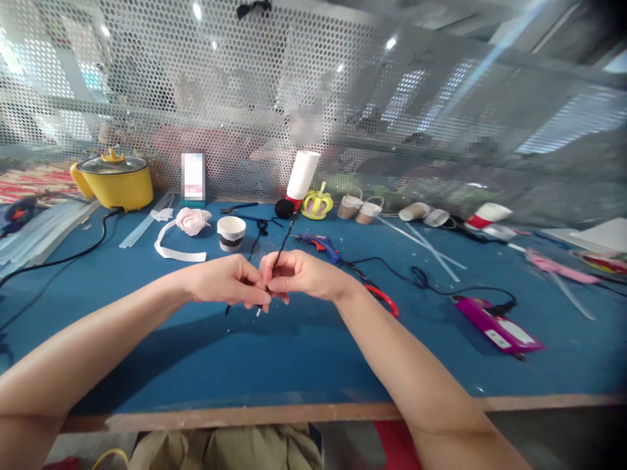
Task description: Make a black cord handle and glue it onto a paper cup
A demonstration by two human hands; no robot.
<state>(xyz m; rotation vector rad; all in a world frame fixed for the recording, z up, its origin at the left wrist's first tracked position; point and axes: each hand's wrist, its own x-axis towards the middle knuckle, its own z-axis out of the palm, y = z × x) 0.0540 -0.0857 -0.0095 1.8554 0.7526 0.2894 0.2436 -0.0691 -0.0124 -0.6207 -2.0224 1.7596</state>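
Above the middle of the blue table, my left hand (235, 282) and my right hand (296, 274) meet with their fingertips pinched together. Both are closed on a thin black cord (283, 249), whose upper end sticks up past the right fingers. Another length of black cord hangs below the left hand, and a small white tip (258, 313) shows under the fingertips. Just behind my left hand stands a paper cup (231, 234) with a black band. A blue glue gun (321, 245) lies behind my right hand.
Red-handled scissors (383, 299) lie by my right forearm. A purple power strip (499, 326) is farther right. Along the back stand a yellow pot (117, 186), a phone (192, 177), stacked cups (302, 175) and small baskets (369, 210). Black cables cross the blue table (274, 365).
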